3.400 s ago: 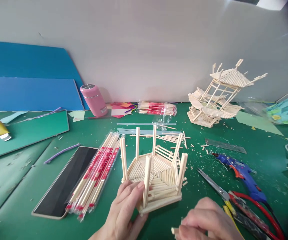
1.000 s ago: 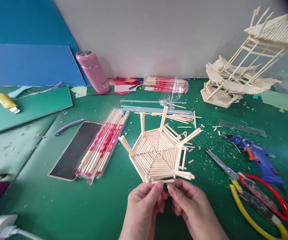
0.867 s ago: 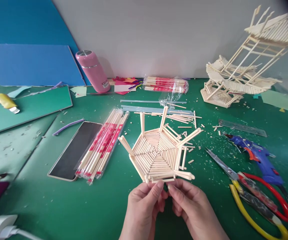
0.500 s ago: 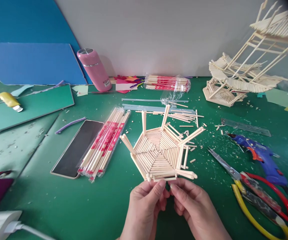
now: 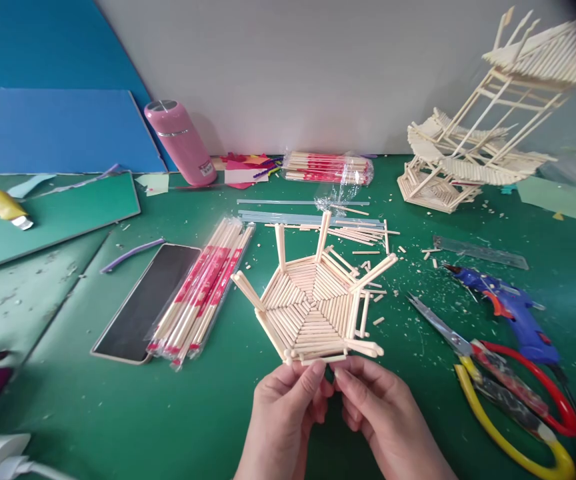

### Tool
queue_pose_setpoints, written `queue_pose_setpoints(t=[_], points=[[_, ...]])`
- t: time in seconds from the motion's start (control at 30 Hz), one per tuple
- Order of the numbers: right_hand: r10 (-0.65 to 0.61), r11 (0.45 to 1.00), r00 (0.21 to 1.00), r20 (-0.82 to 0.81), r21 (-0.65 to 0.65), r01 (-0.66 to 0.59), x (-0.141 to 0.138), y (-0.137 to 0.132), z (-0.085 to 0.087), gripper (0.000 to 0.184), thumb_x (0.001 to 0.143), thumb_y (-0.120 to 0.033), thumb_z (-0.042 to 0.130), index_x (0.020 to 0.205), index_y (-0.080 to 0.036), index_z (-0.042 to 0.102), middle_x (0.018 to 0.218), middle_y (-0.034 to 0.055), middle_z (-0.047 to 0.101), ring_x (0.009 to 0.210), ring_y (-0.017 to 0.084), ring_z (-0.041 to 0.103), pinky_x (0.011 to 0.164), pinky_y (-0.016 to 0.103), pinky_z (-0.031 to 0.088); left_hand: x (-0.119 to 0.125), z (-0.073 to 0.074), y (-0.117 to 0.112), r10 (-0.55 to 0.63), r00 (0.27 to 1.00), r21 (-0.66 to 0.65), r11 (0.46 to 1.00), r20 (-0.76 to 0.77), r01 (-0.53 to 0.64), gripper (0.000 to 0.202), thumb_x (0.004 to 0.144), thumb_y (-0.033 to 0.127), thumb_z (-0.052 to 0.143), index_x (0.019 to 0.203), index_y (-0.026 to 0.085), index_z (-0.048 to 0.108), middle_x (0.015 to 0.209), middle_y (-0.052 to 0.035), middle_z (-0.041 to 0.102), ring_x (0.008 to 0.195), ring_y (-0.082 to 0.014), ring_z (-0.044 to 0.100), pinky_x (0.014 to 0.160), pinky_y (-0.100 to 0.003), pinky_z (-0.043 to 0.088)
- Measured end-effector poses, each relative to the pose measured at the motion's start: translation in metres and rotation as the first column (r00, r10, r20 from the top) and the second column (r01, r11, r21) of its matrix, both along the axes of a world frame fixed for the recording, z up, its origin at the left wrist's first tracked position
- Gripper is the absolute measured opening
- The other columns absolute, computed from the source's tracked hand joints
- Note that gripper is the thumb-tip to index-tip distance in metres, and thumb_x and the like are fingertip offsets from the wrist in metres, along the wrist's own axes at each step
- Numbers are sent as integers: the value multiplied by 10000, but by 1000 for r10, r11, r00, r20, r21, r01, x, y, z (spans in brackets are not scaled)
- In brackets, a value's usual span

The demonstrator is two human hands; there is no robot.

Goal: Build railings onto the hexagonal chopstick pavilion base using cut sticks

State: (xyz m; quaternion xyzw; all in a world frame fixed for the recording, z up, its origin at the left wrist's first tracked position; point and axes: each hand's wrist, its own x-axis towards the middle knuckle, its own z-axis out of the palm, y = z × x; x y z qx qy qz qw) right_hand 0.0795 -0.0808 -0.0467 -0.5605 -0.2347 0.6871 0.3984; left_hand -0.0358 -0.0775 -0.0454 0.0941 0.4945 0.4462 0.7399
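A six-sided platform (image 5: 311,303) of round wooden sticks, with paired sticks rising from its corners, is in front of me. Along its near edge lies a short wooden stick (image 5: 324,359). My left hand (image 5: 293,407) is closed, thumb on top, pinching this short stick against the edge. Closed beside it, my right hand (image 5: 378,403) pinches the stick's right part with thumb and fingers. The fingertips under the edge are partly hidden.
Scissors (image 5: 463,347) and a blue glue gun (image 5: 513,313) lie on the right. A taller stick model (image 5: 498,160) stands behind them. To the left are bagged sticks (image 5: 203,287), a phone (image 5: 143,303) and a pink bottle (image 5: 183,143). Loose sticks (image 5: 358,235) lie beyond the platform.
The whole scene has shifted slightly left in view as the camera turned. Both hands keep nearly the same pinch at the platform's near edge.
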Motion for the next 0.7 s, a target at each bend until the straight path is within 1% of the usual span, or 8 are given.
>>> queue_pose_setpoints(t=[0.13,0.3,0.47,0.63,0.7], points=[[-20,1000,1000,-13,-2,20,-1,0,0,274,670,-430,682,705,-160,654,548,-15,551,433,52,384,436,196,288,0,0,-1,-2,1000,-6,1000,-2,2,245,692,279,696,540,114,598,484,15,497,467,-78,388,494,-224,327],[4,1000,1000,-21,29,-4,-1,-1,-3,274,694,-428,662,700,-155,634,564,-7,560,439,57,388,437,202,285,0,2,0,5,1000,1,1000,4,-5,224,706,259,685,555,113,608,509,11,515,473,-76,398,497,-221,331],[-1,1000,999,-36,21,1,0,-1,-5,272,696,-423,663,712,-154,629,577,-8,557,447,59,390,441,206,287,1,1,1,2,1000,2,1000,1,-2,209,695,259,694,564,115,616,528,6,531,477,-75,401,493,-218,336],[52,998,997,-56,24,-51,2,-1,-5,256,720,-414,647,722,-159,619,591,-13,551,468,59,403,459,203,302,0,-1,2,-8,1000,-5,1000,1,8,242,669,294,713,542,121,601,493,13,511,464,-80,394,486,-228,339],[53,998,997,-58,22,-52,3,-1,-5,254,718,-414,650,726,-162,620,594,-13,554,469,60,400,462,205,304,0,-1,1,-6,1000,-3,1000,0,6,250,673,300,709,535,124,596,478,17,501,461,-82,393,489,-231,340]])
